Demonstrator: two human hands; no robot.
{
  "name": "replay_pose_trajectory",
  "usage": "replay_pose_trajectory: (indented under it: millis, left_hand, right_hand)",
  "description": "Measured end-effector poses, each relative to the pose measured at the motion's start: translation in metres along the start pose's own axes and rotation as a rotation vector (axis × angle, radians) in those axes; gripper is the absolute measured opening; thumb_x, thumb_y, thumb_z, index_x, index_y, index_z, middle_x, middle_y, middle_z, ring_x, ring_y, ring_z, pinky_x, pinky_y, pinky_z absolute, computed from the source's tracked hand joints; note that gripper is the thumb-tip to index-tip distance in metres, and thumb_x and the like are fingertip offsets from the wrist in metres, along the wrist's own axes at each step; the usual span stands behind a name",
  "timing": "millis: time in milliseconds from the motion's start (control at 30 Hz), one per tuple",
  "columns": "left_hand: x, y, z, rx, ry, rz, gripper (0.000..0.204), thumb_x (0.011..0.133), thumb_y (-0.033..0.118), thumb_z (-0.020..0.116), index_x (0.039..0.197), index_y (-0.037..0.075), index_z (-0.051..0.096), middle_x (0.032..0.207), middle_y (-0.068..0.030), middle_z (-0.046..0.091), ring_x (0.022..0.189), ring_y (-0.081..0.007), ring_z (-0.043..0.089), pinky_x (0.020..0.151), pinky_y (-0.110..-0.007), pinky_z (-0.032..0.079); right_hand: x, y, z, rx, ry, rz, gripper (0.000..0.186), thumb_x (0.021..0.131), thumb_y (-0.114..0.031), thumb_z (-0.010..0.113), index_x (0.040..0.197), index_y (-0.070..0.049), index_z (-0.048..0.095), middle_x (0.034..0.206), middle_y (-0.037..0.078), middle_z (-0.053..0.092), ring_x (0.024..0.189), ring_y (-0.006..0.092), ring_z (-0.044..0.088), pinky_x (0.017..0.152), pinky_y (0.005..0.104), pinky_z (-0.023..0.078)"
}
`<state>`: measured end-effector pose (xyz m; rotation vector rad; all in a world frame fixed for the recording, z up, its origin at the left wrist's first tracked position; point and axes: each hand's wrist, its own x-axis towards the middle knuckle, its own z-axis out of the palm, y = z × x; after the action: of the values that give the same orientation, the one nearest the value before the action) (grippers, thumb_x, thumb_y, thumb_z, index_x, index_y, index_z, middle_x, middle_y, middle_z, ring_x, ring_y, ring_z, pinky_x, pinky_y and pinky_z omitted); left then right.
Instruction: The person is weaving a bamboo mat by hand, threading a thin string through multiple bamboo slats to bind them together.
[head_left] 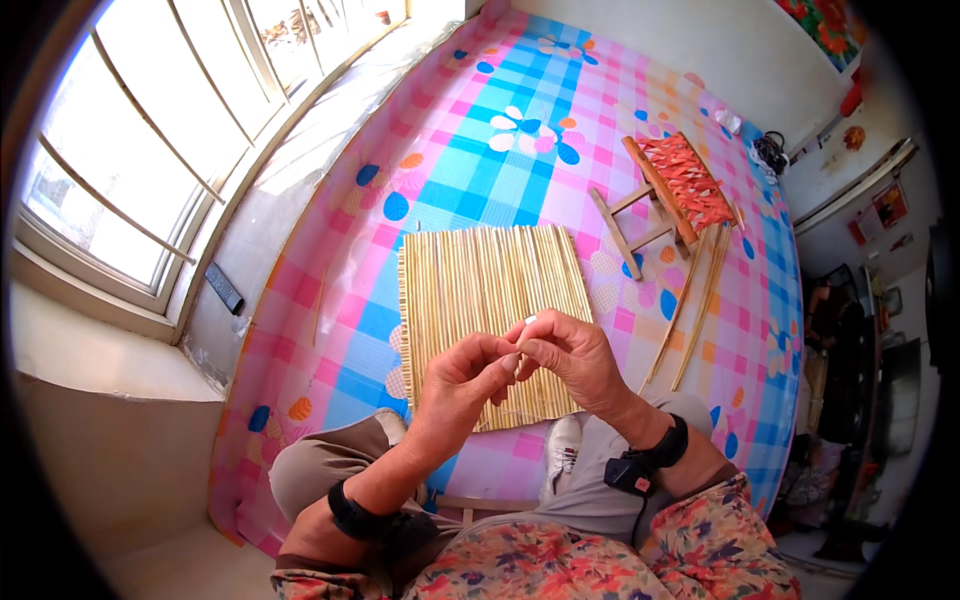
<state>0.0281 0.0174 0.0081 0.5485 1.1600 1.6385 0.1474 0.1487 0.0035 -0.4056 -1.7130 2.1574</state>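
The left hand (pixel 458 382) and the right hand (pixel 572 362) are held together, fingertips closed in pinches; whether anything fine is gripped cannot be told. Delicate fingertip work appears to be in hand, and steady, well-matched pinches would seem called for next. Beneath them, a mat of pale stalks (pixel 490 285) is laid on a checked sheet (pixel 455 195). Farther off, loose stalks (pixel 690 325) are seen beside a wooden stool (pixel 668 198).
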Motion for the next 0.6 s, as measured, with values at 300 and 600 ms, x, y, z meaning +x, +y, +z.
replay_pose_trajectory:
  millis: [300, 600]
  left_hand:
    - [0.000, 0.000, -0.007, 0.062, 0.056, -0.016, 0.006, 0.089, 0.007, 0.063, 0.091, 0.001, 0.065, 0.074, 0.0011, 0.060, 0.060, -0.0034, 0.049, 0.053, -0.018, 0.039]
    - [-0.001, -0.003, -0.013, 0.290, 0.076, 0.027, 0.006, 0.088, 0.004, 0.064, 0.091, -0.001, 0.063, 0.076, 0.0041, 0.059, 0.070, -0.0010, 0.052, 0.060, -0.018, 0.043]
  right_hand:
    - [0.001, 0.001, 0.001, -0.066, 0.027, 0.032, 0.015, 0.095, -0.013, 0.057, 0.099, 0.000, 0.061, 0.098, 0.008, 0.062, 0.083, 0.0111, 0.064, 0.069, 0.0227, 0.052]
    - [0.005, -0.017, -0.004, -0.977, 0.016, -0.626, 0.022, 0.082, -0.004, 0.065, 0.103, -0.004, 0.064, 0.087, 0.010, 0.060, 0.075, 0.0219, 0.065, 0.063, 0.0299, 0.053]
